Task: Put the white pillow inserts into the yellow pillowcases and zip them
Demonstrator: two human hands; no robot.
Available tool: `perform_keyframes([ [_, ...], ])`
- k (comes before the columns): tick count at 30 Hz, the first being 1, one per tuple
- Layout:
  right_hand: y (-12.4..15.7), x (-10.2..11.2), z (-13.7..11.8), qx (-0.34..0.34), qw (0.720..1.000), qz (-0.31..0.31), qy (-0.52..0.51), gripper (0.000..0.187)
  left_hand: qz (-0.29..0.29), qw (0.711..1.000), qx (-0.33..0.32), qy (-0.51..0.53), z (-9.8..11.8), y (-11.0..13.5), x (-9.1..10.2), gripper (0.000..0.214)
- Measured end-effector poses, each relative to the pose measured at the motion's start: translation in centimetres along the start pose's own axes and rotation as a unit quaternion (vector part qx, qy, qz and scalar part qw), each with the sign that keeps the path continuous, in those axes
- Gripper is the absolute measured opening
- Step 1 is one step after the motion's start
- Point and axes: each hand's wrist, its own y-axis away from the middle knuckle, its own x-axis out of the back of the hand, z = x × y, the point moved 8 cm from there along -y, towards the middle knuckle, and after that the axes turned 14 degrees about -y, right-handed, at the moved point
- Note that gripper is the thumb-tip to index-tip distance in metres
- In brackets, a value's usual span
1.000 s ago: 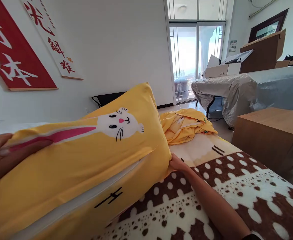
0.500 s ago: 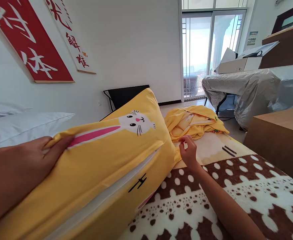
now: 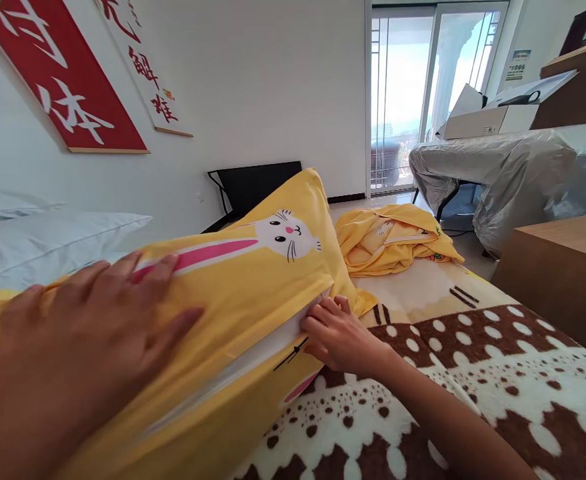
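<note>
A yellow pillowcase [image 3: 233, 293] with a rabbit print covers a pillow standing on its long side across the bed. A white inner pillow [image 3: 273, 339] shows through the long slit along its near face. My left hand [image 3: 90, 327] lies spread over the upper left of the pillowcase, fingers apart and slightly blurred. At the right end of the slit, my right hand [image 3: 337, 333] has its bent fingers closed on the pillowcase's edge; its fingertips are partly hidden. Beyond the pillow lies a crumpled yellow cloth [image 3: 397, 240] with a similar print.
A brown and cream patterned blanket [image 3: 423, 400] covers the bed. White pillows [image 3: 73, 243] lie at the left by the wall. To the right stand a brown box [image 3: 563, 280] and plastic-covered furniture [image 3: 497, 167] carrying an open white box [image 3: 493, 120].
My left hand has let go of the pillowcase's upper edge and spread flat over it. The right hand has moved left and down onto the slit's end.
</note>
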Motion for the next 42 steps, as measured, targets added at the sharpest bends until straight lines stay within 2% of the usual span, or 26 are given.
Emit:
perform_keyframes([
  [2,0.0,0.4,0.0,0.014,1.000,-0.007,0.004,0.005,0.079,0.990,-0.105,-0.043,3.1,1.1,1.3,0.075],
  [4,0.0,1.0,-0.1,0.032,0.999,-0.016,-0.004,0.005,0.144,0.969,-0.193,-0.056,5.1,2.4,1.6,0.078],
  [7,0.3,1.6,0.1,0.043,0.998,-0.037,-0.019,0.002,0.209,0.937,-0.268,-0.077,5.9,4.0,1.2,0.065],
  [10,0.6,1.4,0.4,0.027,0.998,-0.043,-0.033,0.007,0.233,0.909,-0.313,-0.147,5.8,4.8,0.5,0.040],
  [12,0.7,0.5,0.7,0.010,0.998,-0.036,-0.042,0.012,0.223,0.906,-0.316,-0.173,5.3,4.8,0.1,0.037],
  [15,0.6,-1.3,1.3,-0.016,0.998,-0.034,-0.050,0.021,0.212,0.903,-0.349,-0.132,5.7,5.2,0.1,0.039],
  [18,0.6,-2.7,2.2,-0.036,0.996,-0.051,-0.059,0.027,0.185,0.888,-0.408,-0.106,8.2,6.4,-0.3,0.038],
  [20,0.7,-2.9,2.6,-0.042,0.995,-0.059,-0.064,0.027,0.148,0.888,-0.419,-0.122,10.2,6.9,-1.1,0.034],
  [23,1.0,-2.2,3.0,-0.047,0.995,-0.062,-0.057,0.024,0.102,0.895,-0.410,-0.144,12.0,7.3,-2.2,0.028],
  [26,1.0,-0.8,3.1,-0.074,0.994,-0.066,-0.039,0.016,0.081,0.907,-0.390,-0.133,11.7,7.1,-2.7,0.031],
  [28,1.0,0.2,3.0,-0.094,0.992,-0.072,-0.035,0.013,0.083,0.910,-0.392,-0.102,11.1,6.8,-2.1,0.036],
  [31,1.2,1.3,2.6,-0.105,0.989,-0.096,-0.051,0.013,0.109,0.906,-0.408,-0.019,11.4,5.7,0.1,0.033],
  [34,1.6,1.9,2.4,-0.112,0.983,-0.123,-0.073,0.012,0.121,0.891,-0.438,0.018,14.5,3.9,1.8,0.028],
  [36,2.0,2.2,2.3,-0.115,0.981,-0.136,-0.080,0.014,0.111,0.868,-0.484,0.008,17.9,2.8,1.5,0.026],
  [39,2.5,2.5,2.4,-0.119,0.978,-0.158,-0.072,0.012,0.068,0.834,-0.548,0.006,22.8,1.5,-0.7,0.022],
  [42,3.2,2.4,3.0,-0.137,0.972,-0.185,-0.054,0.006,0.039,0.816,-0.576,0.008,26.0,0.8,-3.1,0.020],
])
